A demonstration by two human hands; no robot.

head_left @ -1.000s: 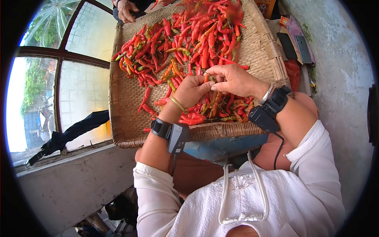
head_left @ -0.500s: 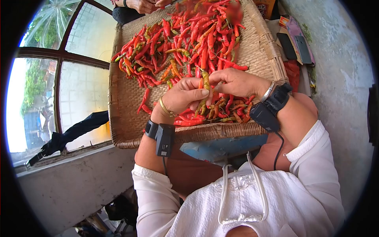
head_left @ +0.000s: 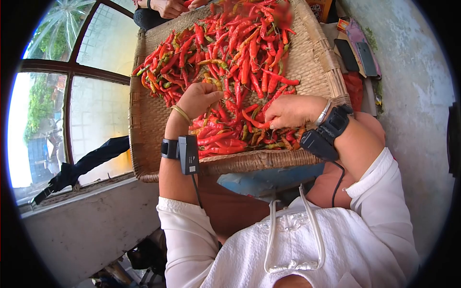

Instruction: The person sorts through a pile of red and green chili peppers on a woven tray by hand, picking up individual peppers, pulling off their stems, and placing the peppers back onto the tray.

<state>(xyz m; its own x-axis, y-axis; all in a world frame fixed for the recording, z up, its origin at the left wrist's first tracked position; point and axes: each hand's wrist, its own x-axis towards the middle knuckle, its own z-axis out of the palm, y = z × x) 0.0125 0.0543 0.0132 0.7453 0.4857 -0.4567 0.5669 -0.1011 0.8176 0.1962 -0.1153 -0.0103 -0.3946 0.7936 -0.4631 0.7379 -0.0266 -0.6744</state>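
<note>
A wide woven basket tray holds a big heap of chili peppers, mostly red, some greenish or orange. Over the front of the heap, my right hand is closed on a red chili pepper, which sticks out to the left of the fingertips. My left hand is farther left, thumb and forefinger pinched together above the peppers. Whatever is between those fingertips, if anything, is too small to make out. Wrinkled orange and brownish peppers lie below my right hand, near the tray's front rim.
Another person's hands are at the tray's far left corner. A black folded umbrella leans along the window sill to the left. Two phones lie at the right beside the wall. A blue surface shows beneath the tray.
My hands have moved apart from the greenish pepper they were both holding. The left has gone left, the right slightly down, now with a red chili pepper in it.
</note>
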